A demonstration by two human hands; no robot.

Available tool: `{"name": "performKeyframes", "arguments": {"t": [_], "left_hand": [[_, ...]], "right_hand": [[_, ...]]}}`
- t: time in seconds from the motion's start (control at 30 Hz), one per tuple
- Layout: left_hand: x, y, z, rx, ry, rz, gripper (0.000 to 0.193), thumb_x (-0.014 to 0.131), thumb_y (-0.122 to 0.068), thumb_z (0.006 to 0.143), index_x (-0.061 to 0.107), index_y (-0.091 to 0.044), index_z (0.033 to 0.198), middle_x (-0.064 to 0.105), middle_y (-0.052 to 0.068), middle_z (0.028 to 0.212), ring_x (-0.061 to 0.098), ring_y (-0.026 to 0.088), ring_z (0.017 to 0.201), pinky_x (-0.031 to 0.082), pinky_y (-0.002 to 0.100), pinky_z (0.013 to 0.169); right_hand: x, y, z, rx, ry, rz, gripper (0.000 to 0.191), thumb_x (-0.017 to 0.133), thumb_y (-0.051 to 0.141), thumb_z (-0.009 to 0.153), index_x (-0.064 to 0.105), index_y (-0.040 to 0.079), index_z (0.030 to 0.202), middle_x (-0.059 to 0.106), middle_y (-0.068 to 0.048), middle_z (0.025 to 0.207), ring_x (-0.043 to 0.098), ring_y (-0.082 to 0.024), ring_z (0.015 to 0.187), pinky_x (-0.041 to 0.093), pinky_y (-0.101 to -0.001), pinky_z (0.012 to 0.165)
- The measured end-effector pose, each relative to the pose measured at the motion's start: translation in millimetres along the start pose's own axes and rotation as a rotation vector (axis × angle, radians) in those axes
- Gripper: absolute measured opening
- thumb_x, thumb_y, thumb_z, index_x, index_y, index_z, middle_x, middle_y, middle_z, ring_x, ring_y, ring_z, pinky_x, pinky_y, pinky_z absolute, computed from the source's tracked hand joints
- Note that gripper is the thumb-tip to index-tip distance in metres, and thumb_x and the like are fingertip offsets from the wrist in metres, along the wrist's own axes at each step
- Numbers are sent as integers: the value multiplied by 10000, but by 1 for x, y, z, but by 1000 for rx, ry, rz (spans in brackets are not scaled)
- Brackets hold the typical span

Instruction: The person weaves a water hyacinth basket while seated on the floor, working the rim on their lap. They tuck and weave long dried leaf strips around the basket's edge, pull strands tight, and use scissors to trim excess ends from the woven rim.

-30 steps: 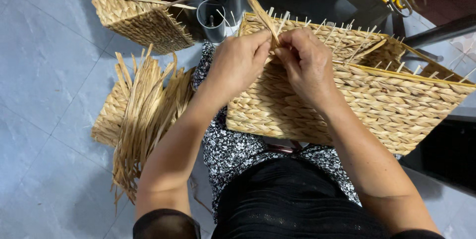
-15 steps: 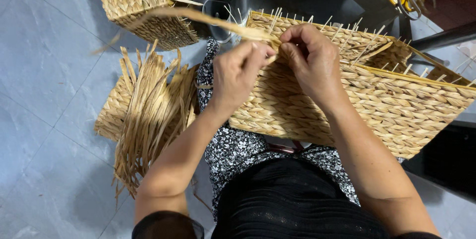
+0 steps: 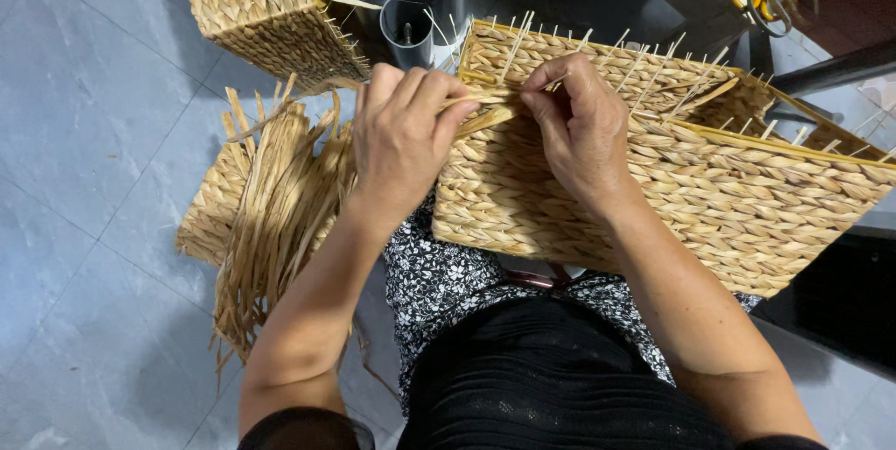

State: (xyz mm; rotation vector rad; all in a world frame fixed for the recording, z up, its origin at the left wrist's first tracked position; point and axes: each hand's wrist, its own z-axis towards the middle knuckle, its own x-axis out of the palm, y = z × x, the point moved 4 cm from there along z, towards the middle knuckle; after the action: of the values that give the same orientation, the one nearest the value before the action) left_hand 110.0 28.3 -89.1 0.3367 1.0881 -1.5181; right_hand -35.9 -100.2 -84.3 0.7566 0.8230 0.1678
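**Weaving at the basket rim**

We see the left hand (image 3: 403, 137) pinching a flat straw strand (image 3: 485, 119) at the woven basket (image 3: 672, 198) rim, the right hand (image 3: 583, 123) pressing fingertips there. Loose straw bundle (image 3: 271, 217) lies at nine o'clock.

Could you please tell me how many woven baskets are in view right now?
2: one basket on the lap under both hands, another basket on the floor at top left. Others may lie outside the frame.
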Motion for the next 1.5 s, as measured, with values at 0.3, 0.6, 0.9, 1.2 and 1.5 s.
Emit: {"name": "performKeyframes", "arguments": {"t": [0.3, 0.6, 0.9, 1.2, 1.5], "left_hand": [[-4, -2, 4, 43, 66, -69, 331, 856, -272, 881, 659, -58, 1039, 593, 83, 995, 543, 263, 952, 481, 360, 809], [19, -4, 7, 59, 242, -109, 245, 738, -43, 894, 519, -57, 1002, 606, 94, 930, 638, 264, 919, 558, 391, 786], [-37, -17, 31, 406, 67, -7, 142, 788, -110, 969, 654, -84, 1005, 633, 11, 1005, 588, 192, 919, 526, 346, 717], [-26, -29, 29, 40, 151, -57, 184, 765, -271, 1002, 762, -114, 906, 661, 13, 867, 626, 169, 823, 534, 346, 719], [54, 36, 49, -257, 339, -606, 133, 661, -136, 979, 754, -76, 1053, 738, 34, 876, 675, 121, 724, 560, 264, 590]], "right_hand": [[3, -10, 0, 64, -10, -32, 183, 722, -12, 1026, 554, 33, 1083, 720, -79, 922, 739, -167, 790, 563, -300, 673], [-18, -17, 1, 250, -21, 199, 71, 715, 26, 1071, 686, 32, 1007, 751, -79, 917, 678, -132, 715, 535, -256, 607], [3, 8, 17, -153, 111, -107, 125, 808, 13, 912, 772, 13, 1032, 721, -98, 915, 703, -191, 791, 588, -293, 645], [9, -1, 15, -94, 78, -51, 133, 752, -24, 974, 638, -6, 1040, 675, -124, 916, 679, -239, 798, 535, -347, 691], [11, -14, 18, 331, 199, 167, 69, 640, -17, 1024, 587, 19, 1050, 695, -67, 852, 667, -102, 710, 552, -253, 607]]}}
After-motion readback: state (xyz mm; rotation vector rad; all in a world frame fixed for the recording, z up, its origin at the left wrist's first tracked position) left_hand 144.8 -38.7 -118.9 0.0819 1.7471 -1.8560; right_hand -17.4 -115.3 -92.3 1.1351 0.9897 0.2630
